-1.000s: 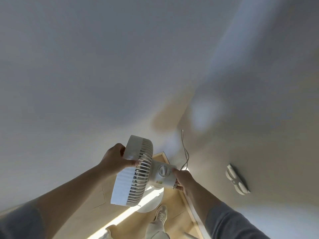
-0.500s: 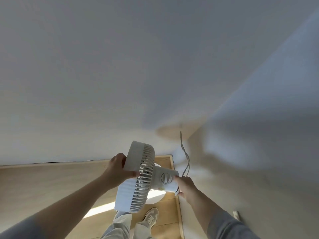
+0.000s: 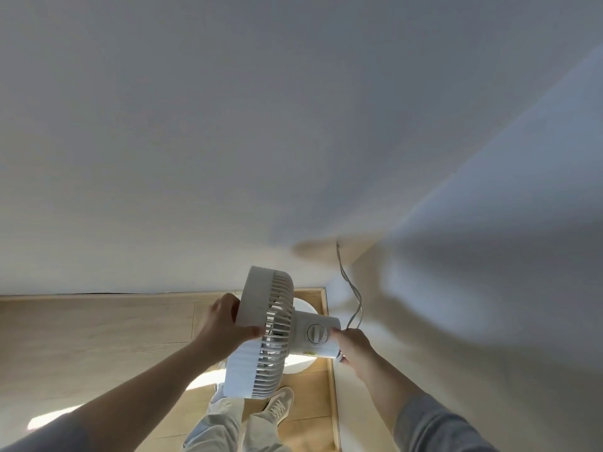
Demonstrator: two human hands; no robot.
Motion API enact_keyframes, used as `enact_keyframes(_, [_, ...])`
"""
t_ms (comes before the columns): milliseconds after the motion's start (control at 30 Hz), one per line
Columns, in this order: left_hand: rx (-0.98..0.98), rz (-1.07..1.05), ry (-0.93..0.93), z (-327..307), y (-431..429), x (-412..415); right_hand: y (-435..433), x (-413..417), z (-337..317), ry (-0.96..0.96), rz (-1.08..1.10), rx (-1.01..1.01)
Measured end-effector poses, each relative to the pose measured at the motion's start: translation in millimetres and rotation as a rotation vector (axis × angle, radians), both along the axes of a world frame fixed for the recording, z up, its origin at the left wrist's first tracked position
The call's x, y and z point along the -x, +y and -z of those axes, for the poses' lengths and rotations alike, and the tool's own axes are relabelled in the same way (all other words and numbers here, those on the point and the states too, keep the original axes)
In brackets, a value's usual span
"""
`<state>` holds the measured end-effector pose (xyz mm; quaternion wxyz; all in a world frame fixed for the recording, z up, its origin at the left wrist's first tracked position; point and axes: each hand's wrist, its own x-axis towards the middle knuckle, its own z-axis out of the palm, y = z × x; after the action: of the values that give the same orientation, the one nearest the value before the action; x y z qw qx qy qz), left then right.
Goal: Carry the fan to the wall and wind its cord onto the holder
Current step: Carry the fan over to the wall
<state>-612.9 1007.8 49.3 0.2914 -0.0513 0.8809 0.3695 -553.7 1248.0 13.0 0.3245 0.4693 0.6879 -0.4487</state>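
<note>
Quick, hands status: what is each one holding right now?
Left hand: grips the fan by its grille rim.
Right hand: holds the rear of the fan's motor housing; its fingers are mostly hidden.

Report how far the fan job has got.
Done: the fan is carried up beside the wall. In hand: the left hand grips its grille rim, the right hand holds the motor housing. Left: the cord runs loose, not wound; no holder is in view.
</note>
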Motion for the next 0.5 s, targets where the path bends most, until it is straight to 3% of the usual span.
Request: enact_keyframes(500, [0.017, -0.021, 0.0, 10, 19, 12, 18, 14, 13, 0.027, -0.023, 0.018])
